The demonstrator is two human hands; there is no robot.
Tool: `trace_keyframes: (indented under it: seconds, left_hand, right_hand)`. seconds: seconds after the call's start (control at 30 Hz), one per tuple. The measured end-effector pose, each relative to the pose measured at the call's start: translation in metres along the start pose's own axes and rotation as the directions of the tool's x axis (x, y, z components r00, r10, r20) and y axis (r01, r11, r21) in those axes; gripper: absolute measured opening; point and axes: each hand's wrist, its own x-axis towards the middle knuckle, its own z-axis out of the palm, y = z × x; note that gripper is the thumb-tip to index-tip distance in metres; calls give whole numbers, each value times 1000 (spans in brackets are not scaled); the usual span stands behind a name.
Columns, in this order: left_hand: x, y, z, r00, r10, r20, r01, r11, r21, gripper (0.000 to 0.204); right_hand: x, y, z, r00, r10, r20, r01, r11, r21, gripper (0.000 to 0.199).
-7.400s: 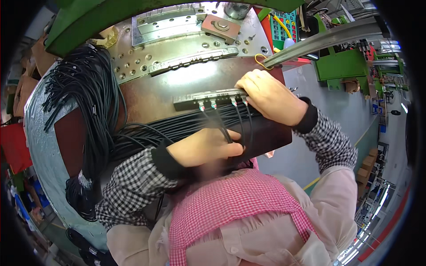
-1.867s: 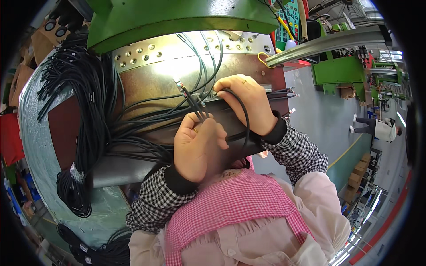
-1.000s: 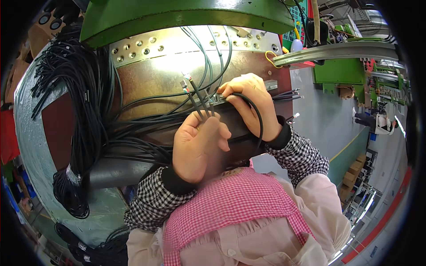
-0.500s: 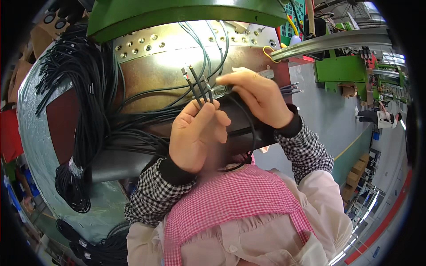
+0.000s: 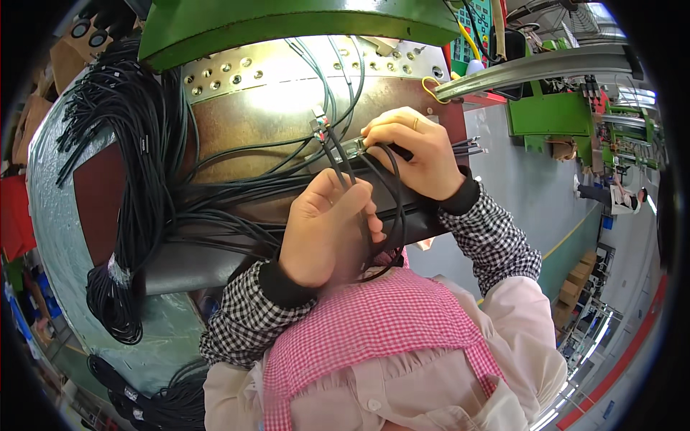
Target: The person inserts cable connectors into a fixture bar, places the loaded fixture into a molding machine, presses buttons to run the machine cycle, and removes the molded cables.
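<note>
My left hand (image 5: 320, 233) is closed around a few black cables (image 5: 336, 154), with the thumb pressed over them. Their ends stick up past the fingers, where small connectors (image 5: 320, 123) with metallic and red parts show. To its right, my right hand (image 5: 420, 154) is pinched, fingertips against a small clear or metallic fixture (image 5: 351, 149) on the bench. A black cable (image 5: 397, 179) comes out from under its fingers and loops down toward my apron. What exactly sits inside the fixture is hidden by the fingers.
A thick bundle of black cables (image 5: 140, 179) hangs over the bench's left side. Loose cables run across the brown work surface (image 5: 237, 122). A green machine body (image 5: 302, 25) overhangs the back, above a metal plate with holes (image 5: 237, 75). A metal rail (image 5: 532, 72) juts out rightward.
My right hand has gone from outstretched fingers to a pinch at the fixture. My left hand has shifted slightly right, and the cable ends it holds now sit closer together.
</note>
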Motion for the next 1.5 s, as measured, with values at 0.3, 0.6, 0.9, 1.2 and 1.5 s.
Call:
trace_keyframes:
  seconds: [0.3, 0.6, 0.9, 1.2, 1.5]
  left_hand:
    - [0, 1, -3, 1000, -17, -13, 17, 998, -54, 12]
    - [-1, 5, 3, 999, -42, 14, 41, 998, 42, 10]
    - [0, 9, 19, 993, -74, 90, 48, 964, 263, 10]
    - [0, 5, 10, 999, 5, 44, -19, 946, 322, 11]
    - [0, 8, 14, 998, -50, 35, 38, 959, 282, 14]
  right_hand:
    - [-2, 2, 2, 1000, -10, -15, 10, 999, -32, 19]
    - [-7, 3, 17, 986, -112, -124, 80, 968, -237, 19]
    - [12, -20, -18, 960, -271, -76, 231, 913, -335, 31]
    - [-20, 17, -8, 990, -19, -143, -5, 986, -164, 21]
    - [-26, 23, -4, 979, -160, -130, 114, 947, -302, 21]
